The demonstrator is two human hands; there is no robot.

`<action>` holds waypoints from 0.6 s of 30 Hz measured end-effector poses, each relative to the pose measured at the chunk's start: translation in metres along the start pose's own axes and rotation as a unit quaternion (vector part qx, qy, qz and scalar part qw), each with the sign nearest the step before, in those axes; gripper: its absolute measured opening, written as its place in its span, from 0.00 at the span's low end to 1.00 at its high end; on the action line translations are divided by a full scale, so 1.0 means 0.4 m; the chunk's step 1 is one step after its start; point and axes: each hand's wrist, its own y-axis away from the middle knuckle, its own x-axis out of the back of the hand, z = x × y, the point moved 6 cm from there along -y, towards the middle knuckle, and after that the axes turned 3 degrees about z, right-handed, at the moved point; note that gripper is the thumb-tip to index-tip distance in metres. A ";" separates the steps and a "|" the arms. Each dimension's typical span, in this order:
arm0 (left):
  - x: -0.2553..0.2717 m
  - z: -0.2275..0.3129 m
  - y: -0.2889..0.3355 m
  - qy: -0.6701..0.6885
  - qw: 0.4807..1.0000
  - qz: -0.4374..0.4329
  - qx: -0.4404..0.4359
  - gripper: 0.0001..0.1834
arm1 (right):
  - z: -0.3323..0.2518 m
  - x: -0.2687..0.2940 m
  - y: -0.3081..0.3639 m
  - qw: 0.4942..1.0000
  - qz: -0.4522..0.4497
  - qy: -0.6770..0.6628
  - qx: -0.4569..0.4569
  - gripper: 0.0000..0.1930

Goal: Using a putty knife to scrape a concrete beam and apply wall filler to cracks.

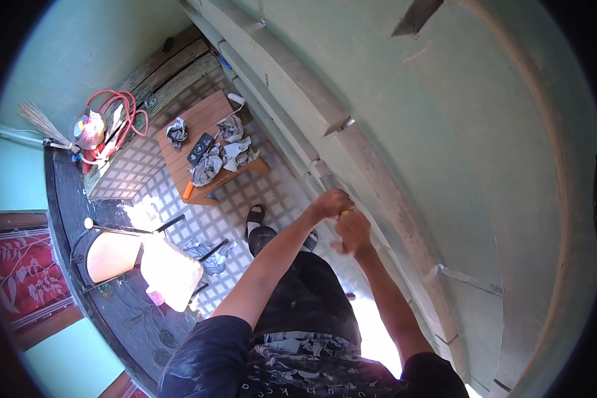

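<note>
My left hand [331, 203] is closed in front of the wall, its fingers curled. Just below and to the right of it, my right hand [353, 232] is also closed, with the hands close together. A small yellow bit [345, 213] shows between them; the rest of whatever they hold is hidden by the fingers. Beyond the hands runs a pale ledge [385, 169] along the light green wall [458, 179].
A low brown wooden table [209, 109] bears crumpled paper [207, 167], a dark device [200, 148] and a small paint roller [235, 99]. At left are a red hose [136, 106], a straw broom [43, 123] and a chair [169, 268] on the tiled floor.
</note>
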 end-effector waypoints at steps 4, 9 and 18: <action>0.004 -0.011 -0.005 -0.043 0.999 -0.017 -0.009 0.10 | 0.026 -0.034 -0.006 0.999 -0.008 -0.028 -0.029 0.26; 0.009 -0.029 0.006 -0.006 1.000 -0.012 -0.002 0.11 | 0.022 -0.016 -0.039 0.999 0.037 -0.009 -0.012 0.28; 0.021 -0.010 -0.010 -0.021 0.999 -0.008 -0.032 0.09 | 0.035 -0.033 -0.026 1.000 0.014 -0.007 -0.028 0.28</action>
